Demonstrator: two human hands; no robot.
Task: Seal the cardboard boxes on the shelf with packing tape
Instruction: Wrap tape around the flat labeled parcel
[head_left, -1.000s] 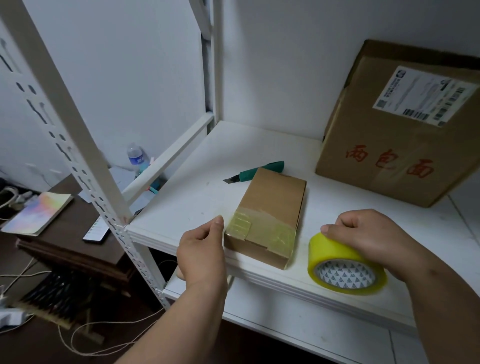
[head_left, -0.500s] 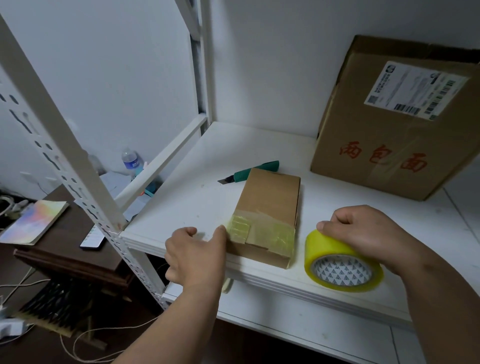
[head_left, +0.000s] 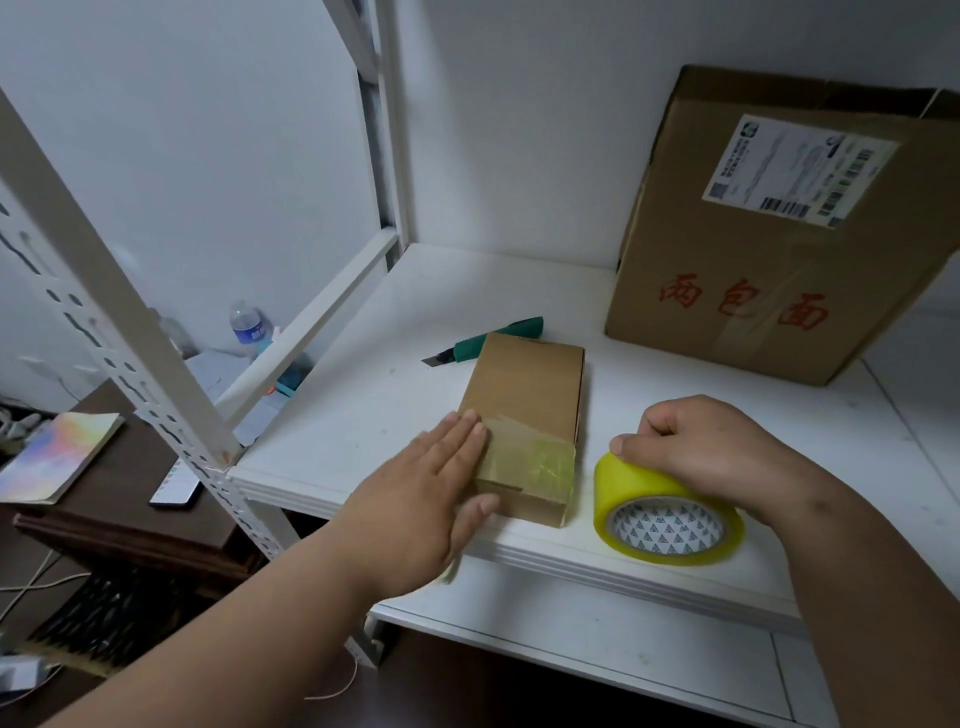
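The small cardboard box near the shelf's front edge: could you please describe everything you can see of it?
The small cardboard box is a plain brown, flat oblong lying closed on the white shelf, one short end at the front edge. A band of yellowish clear tape crosses its near end and folds down over the front face, wrinkled on the right. The left hand presses flat on its near left part, thumb against the front. A green utility knife lies just behind it.
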